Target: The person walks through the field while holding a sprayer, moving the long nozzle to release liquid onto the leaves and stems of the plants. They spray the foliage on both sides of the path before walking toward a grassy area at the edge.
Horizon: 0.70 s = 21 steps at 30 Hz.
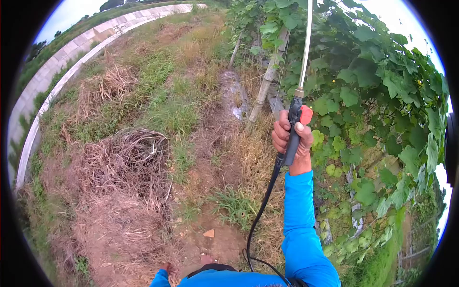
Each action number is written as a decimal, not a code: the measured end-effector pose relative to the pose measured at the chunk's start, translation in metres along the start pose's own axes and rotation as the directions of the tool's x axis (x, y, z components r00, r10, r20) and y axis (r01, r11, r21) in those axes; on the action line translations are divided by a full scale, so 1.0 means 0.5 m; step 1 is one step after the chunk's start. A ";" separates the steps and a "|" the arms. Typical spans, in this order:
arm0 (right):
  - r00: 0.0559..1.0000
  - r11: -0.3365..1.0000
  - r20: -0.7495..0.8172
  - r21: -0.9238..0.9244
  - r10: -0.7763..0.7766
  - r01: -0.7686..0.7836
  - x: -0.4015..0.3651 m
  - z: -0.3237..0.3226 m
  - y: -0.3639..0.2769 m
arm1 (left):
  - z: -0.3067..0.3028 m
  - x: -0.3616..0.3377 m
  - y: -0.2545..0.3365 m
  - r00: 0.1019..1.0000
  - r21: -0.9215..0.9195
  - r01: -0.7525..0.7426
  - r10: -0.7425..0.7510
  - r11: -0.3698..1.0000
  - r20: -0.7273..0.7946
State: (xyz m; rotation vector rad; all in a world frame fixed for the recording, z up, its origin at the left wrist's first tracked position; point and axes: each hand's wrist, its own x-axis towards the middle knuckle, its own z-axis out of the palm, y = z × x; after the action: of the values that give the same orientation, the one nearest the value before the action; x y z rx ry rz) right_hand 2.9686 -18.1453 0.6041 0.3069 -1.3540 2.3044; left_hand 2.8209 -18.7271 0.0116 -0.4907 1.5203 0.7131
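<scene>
My right hand (pixel 292 138), below a bright blue sleeve, is wrapped round the black handle of a spray wand (pixel 292 136) with a red trigger. The wand's metal tube rises nearly upright to the top edge of the view, beside the leafy vines. From the handle's lower end a black hose (pixel 260 210) curves down toward my body. My left hand (pixel 166 266) shows only as a small part low in the view, beside its blue sleeve; its fingers cannot be made out.
Climbing vines (pixel 373 86) fill the right side, with a slanting wooden post (pixel 268 79) at their edge. A heap of dry stems (pixel 126 160) lies left of the dirt path (pixel 210 191). A pale concrete channel (pixel 62 55) curves along the far left.
</scene>
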 end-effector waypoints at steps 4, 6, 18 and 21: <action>0.997 0.998 -0.050 0.023 0.056 -0.054 0.000 -0.013 0.037 | -0.024 -0.002 0.066 0.986 -0.120 -0.164 0.157 0.979 -0.064; 0.991 0.997 -0.112 0.049 0.071 -0.066 -0.006 -0.016 0.053 | -0.019 0.016 0.115 0.973 -0.114 -0.228 0.221 0.967 -0.070; 0.966 0.972 -0.251 -0.233 -0.068 0.008 0.128 -0.111 -0.084 | 0.079 -0.027 0.236 0.996 0.018 -0.082 0.083 0.996 -0.038; 0.960 0.965 -0.234 -0.244 -0.154 0.096 0.163 -0.158 -0.182 | 0.116 0.002 0.294 0.990 -0.112 -0.111 0.120 0.988 0.073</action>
State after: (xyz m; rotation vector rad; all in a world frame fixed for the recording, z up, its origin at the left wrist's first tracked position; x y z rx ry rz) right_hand 2.9440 -18.0171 0.6681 0.0235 -1.4097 1.9806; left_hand 2.7614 -18.5821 0.0322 -0.4518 1.4493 0.8982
